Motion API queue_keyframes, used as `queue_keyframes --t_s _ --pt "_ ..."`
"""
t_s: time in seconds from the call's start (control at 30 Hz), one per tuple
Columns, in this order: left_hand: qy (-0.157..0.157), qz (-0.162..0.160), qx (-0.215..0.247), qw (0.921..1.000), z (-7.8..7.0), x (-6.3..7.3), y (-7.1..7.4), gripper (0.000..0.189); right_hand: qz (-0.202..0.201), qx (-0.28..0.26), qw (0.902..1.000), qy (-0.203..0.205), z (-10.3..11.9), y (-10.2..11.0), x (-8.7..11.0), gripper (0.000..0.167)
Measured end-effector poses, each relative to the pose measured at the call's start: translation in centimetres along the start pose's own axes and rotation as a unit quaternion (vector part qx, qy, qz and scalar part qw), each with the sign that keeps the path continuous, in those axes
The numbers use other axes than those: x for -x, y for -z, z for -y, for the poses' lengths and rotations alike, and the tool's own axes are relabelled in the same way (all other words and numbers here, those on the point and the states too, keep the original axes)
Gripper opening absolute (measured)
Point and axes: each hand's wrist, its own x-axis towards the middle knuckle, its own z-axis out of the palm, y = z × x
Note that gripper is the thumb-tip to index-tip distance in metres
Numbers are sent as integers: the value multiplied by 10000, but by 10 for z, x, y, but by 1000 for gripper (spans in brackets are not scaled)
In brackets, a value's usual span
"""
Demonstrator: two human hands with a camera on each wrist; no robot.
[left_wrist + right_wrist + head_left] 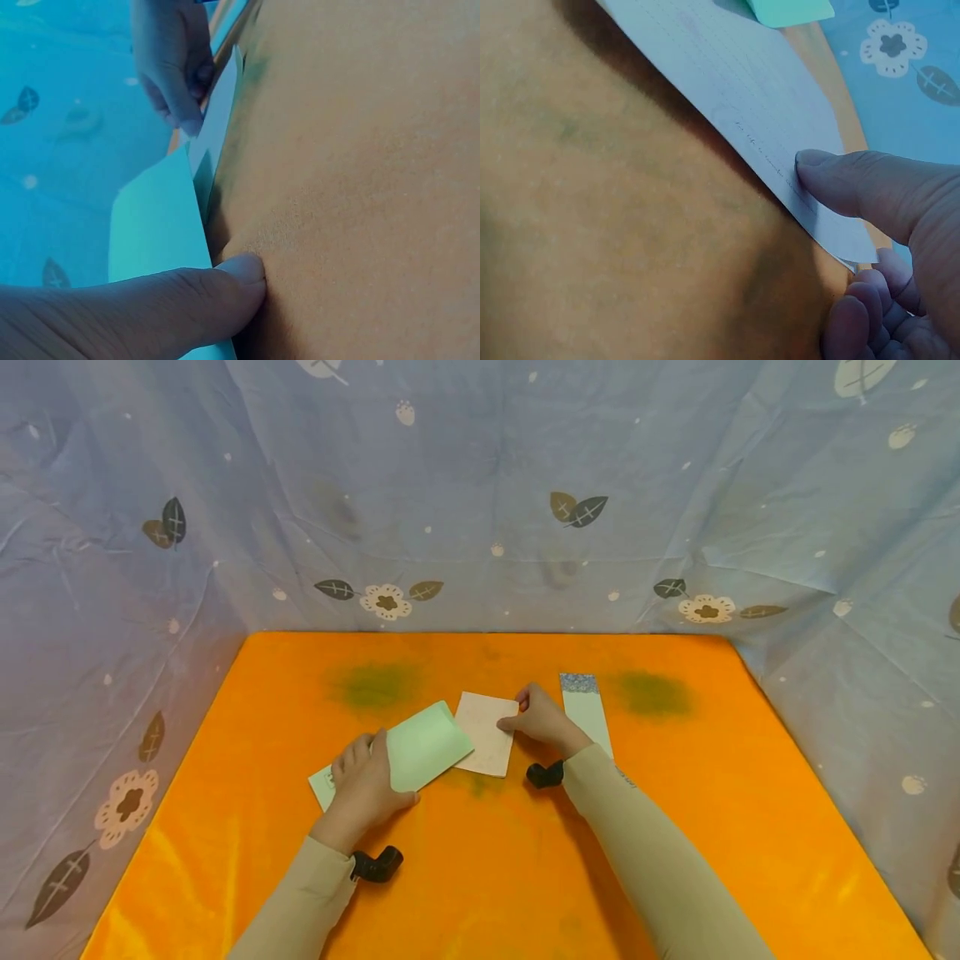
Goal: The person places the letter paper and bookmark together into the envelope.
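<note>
A pale green envelope (423, 745) lies slantwise left of the middle in the head view. My left hand (363, 789) grips it across its width, the thumb (232, 289) at the near edge and the fingers at the far one. The right hand (542, 718) pinches a cream sheet of notepaper (483, 739) by its right side, thumb on top and fingers underneath. Faint dotted lines and small writing show on the sheet (727, 105) in the right wrist view. Its left end lies close against the envelope's end; whether it reaches inside cannot be told.
A pale green strip (587, 714) with a blue patterned top lies right of my right hand, partly hidden by the sleeve. An orange cloth (480, 877) with greenish smudges covers the table. Patterned fabric walls (487, 485) stand at the back and both sides.
</note>
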Motion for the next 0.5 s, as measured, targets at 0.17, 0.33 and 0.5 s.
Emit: queue_keyframes --t_s 0.17,0.33,0.5 --pt "13 13 8 10000 0 -1 -2 115 2 -100 9999 42 -2 2 1 53" --pt "22 54 -6 10000 0 -1 -2 115 128 -215 9997 0 -3 3 5 52" --pt "-7 30 -17 10000 0 -2 2 114 215 -24 9998 11 -1 5 3 52"
